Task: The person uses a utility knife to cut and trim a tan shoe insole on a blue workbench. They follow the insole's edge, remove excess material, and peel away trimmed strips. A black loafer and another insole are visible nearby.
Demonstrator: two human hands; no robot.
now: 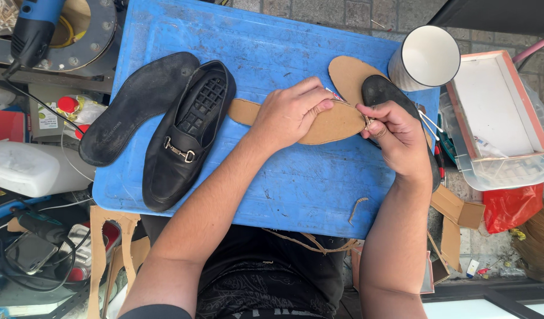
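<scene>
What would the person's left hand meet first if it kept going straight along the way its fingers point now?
The left hand presses a cardboard insole cutout, fingers pointing toward the right hand. Going straight on, it would most likely meet that hand's fingertips first, though depth is hard to judge.

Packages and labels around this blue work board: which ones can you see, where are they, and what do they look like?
Packet: left of the blue board, crumpled, red cap, white label.
Plastic jug: left edge, white, lying flat.
Cardboard box: lower right, brown, flaps open.
Bag: right, red plastic.
Paper cup: top right, white, unmarked inside.
No screens or signs.
</scene>
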